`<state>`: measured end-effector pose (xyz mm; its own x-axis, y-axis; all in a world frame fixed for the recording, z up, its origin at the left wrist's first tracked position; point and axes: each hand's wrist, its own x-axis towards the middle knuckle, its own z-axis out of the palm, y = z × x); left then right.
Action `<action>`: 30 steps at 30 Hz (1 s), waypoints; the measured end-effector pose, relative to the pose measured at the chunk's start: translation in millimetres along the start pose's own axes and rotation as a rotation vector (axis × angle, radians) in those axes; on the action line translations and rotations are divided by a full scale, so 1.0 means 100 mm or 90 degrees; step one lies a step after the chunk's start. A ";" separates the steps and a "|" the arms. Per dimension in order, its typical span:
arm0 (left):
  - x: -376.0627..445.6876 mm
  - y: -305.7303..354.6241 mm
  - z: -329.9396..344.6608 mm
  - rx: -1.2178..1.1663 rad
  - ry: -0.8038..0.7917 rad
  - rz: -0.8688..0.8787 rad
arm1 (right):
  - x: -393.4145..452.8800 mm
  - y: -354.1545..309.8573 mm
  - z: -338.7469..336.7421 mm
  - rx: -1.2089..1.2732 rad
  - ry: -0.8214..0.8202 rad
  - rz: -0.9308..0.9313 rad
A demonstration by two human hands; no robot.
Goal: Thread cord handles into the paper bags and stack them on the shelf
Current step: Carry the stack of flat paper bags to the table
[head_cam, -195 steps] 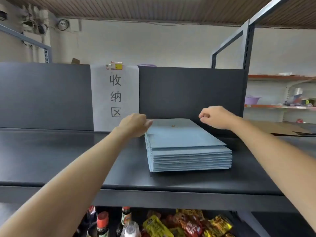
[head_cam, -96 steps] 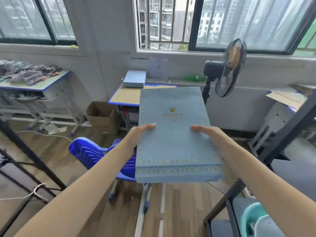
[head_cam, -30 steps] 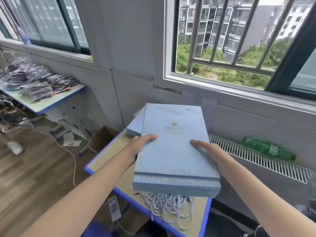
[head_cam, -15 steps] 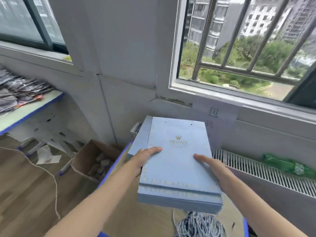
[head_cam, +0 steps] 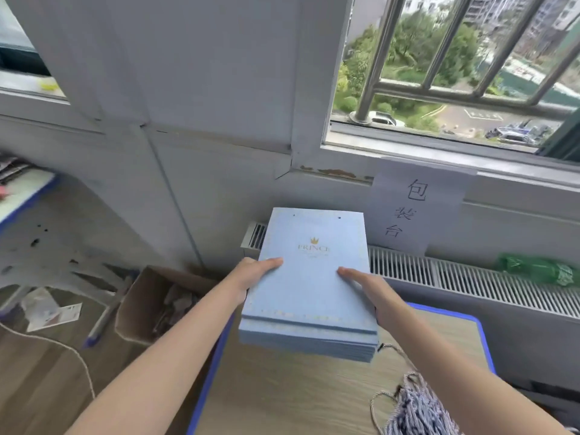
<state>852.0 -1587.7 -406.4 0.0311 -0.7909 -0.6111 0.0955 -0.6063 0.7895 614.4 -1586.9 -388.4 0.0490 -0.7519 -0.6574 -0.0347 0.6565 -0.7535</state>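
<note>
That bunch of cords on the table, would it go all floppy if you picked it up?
Probably yes. The bunch of cords lies in loose, tangled loops on the wooden table, so it would likely droop and dangle. It looks thin and light for its bulk. Strands may snag on each other and come up together, and it should not roll.

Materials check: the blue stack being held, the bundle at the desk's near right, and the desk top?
Stack of bags: matte blue paper, thin layered edges, gold print.
Cord bundle: twisted white and dark textile cord, likely.
Desk top: wood-grain, probably laminate; blue edge trim looks plastic.
</note>
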 end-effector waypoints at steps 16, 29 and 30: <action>1.27 -0.14 -0.04 0.070 0.080 0.096 | 1.53 0.14 -0.10 -0.106 0.079 -0.090; 1.27 -0.02 0.07 0.273 0.159 0.147 | 1.15 -0.05 -0.13 -0.177 0.062 -0.248; 0.96 0.13 0.20 0.283 0.160 0.164 | 1.07 -0.09 -0.16 -0.201 0.078 -0.267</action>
<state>836.3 -1672.9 -454.1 0.2385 -0.9070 -0.3472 -0.3725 -0.4156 0.8298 603.9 -1674.4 -451.9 0.0069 -0.9596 -0.2814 -0.3367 0.2628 -0.9042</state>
